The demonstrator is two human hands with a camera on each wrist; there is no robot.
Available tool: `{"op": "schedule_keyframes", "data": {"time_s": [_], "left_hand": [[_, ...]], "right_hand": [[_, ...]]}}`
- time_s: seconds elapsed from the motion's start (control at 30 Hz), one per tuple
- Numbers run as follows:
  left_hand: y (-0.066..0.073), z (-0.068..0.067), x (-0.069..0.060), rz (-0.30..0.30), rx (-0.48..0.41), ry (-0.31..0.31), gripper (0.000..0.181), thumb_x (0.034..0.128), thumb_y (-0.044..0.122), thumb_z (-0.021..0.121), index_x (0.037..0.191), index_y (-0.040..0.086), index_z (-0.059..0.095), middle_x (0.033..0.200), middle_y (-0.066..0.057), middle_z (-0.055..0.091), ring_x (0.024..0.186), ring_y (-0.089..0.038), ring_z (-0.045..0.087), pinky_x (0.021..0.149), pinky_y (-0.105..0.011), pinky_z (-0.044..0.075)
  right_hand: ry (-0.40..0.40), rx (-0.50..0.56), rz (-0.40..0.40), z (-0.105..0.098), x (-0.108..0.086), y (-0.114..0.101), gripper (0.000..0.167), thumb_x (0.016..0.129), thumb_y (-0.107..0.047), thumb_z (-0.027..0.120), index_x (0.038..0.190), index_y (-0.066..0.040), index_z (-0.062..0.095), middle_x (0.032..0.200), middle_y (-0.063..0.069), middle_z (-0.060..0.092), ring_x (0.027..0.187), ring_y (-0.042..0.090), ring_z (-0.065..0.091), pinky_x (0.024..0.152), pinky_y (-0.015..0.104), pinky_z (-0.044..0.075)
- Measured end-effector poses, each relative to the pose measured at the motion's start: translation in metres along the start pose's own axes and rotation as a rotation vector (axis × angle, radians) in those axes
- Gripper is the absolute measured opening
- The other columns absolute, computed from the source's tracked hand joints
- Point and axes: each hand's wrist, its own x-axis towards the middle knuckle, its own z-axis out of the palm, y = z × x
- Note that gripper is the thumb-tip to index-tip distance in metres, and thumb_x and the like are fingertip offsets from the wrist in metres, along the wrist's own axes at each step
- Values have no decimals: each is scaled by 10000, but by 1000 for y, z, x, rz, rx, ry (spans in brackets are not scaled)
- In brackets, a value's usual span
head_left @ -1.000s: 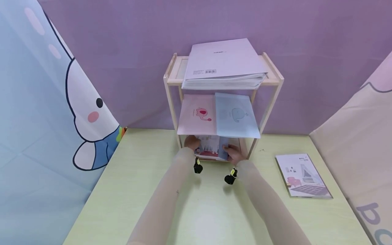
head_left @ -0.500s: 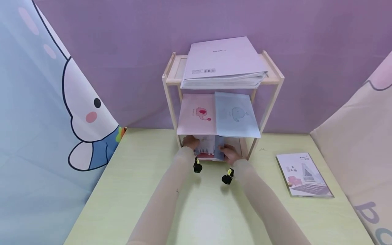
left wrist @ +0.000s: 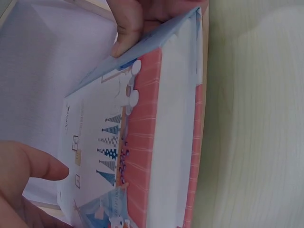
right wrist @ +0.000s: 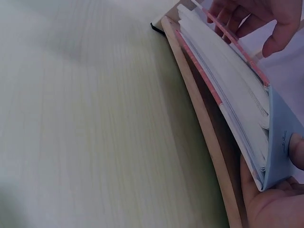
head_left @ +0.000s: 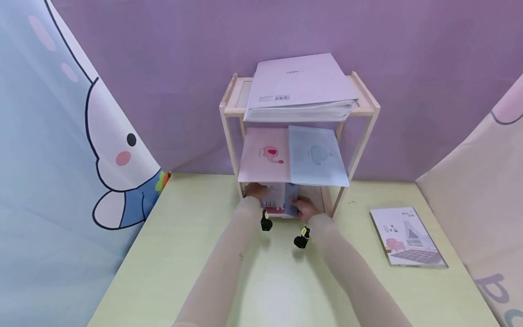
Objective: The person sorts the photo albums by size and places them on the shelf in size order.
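Note:
A thick hardcover book (left wrist: 102, 137) with a white cover, red striped edge and blue spine lies on the bottom shelf of a small wooden rack (head_left: 359, 141). My right hand (head_left: 306, 208) grips its spine, the thumb on the blue cover and the fingers underneath, as the right wrist view shows. That spine side is raised off the shelf board. At the opposite side is my left hand (head_left: 256, 190); its thumb (left wrist: 47, 164) extends over the cover, apart from the other fingers. The middle shelf partly hides the book in the head view.
A pink booklet (head_left: 265, 165) and a light blue booklet (head_left: 316, 161) lie on the middle shelf. Large white volumes (head_left: 302, 81) are stacked on top. Another book (head_left: 408, 236) lies on the table (head_left: 163, 272) at right. Curtains (head_left: 184, 91) enclose the back and sides.
My right hand has moved left with the book's spine, so the book sits further left on the bottom shelf. The left hand has barely moved.

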Motion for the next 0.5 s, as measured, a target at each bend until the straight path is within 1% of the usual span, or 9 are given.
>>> {"op": "schedule_keyframes", "data": {"time_s": [0.03, 0.1, 0.17, 0.2, 0.23, 0.27, 0.33, 0.4, 0.5], "left_hand": [[0, 0, 0, 3, -9, 4, 358, 953, 353, 472, 1187, 102, 575, 1001, -130, 666, 875, -279, 606, 831, -441, 489], [0, 0, -1, 9, -12, 15, 366, 950, 361, 475, 1173, 92, 584, 993, -141, 669, 881, -292, 609, 834, -454, 487], [-1, 0, 0, 10, -12, 16, 367, 950, 367, 479, 1168, 91, 583, 997, -142, 666, 893, -299, 603, 841, -462, 480], [-1, 0, 0, 16, -4, 17, 367, 952, 369, 477, 1163, 89, 584, 999, -140, 666, 899, -299, 602, 842, -460, 481], [-2, 0, 0, 23, 12, 19, 365, 951, 367, 478, 1154, 83, 587, 995, -142, 665, 901, -301, 603, 840, -461, 483], [-2, 1, 1, 26, 37, 19, 367, 951, 367, 474, 1146, 78, 588, 995, -142, 665, 909, -301, 600, 843, -460, 481], [-3, 1, 1, 31, 75, 15, 381, 950, 371, 473, 1131, 59, 594, 986, -151, 663, 917, -306, 596, 843, -458, 481], [-3, 1, 0, 20, 78, 8, 387, 943, 369, 481, 1124, 50, 603, 970, -158, 663, 913, -315, 593, 842, -466, 476], [-2, -2, -2, -19, 62, 0, 379, 928, 346, 508, 1123, 41, 616, 959, -171, 661, 916, -333, 573, 858, -483, 454]], "right_hand": [[-15, 4, -17, -6, 10, 8, 447, 870, -236, 685, 1208, 27, 556, 1150, 162, 597, 1022, 269, 565, 844, 375, 491], [3, 7, -20, -17, 32, 24, 447, 868, -235, 688, 1202, 33, 557, 1153, 174, 595, 1021, 280, 567, 845, 393, 491], [28, 6, -6, -32, 62, 43, 464, 830, -246, 730, 1180, 14, 571, 1132, 152, 602, 999, 271, 569, 830, 397, 493], [43, 6, 7, -39, 77, 53, 494, 812, -255, 748, 1198, -6, 568, 1151, 137, 598, 1015, 271, 564, 843, 416, 490], [34, 11, 0, -48, 93, 64, 521, 767, -267, 787, 1175, -13, 584, 1124, 125, 609, 985, 264, 572, 811, 412, 499], [36, 11, 10, -55, 107, 73, 566, 749, -279, 799, 1202, -24, 575, 1156, 118, 603, 1014, 270, 568, 832, 433, 495], [22, 21, 15, -67, 125, 86, 635, 704, -299, 829, 1217, -31, 570, 1170, 114, 600, 1024, 275, 568, 839, 443, 495], [25, 8, 19, -70, 131, 89, 662, 711, -301, 823, 1246, -22, 550, 1194, 130, 590, 1042, 291, 567, 846, 457, 495], [66, -23, 44, -55, 111, 74, 612, 773, -282, 781, 1263, -14, 531, 1199, 140, 588, 1052, 294, 571, 860, 449, 494]]}}
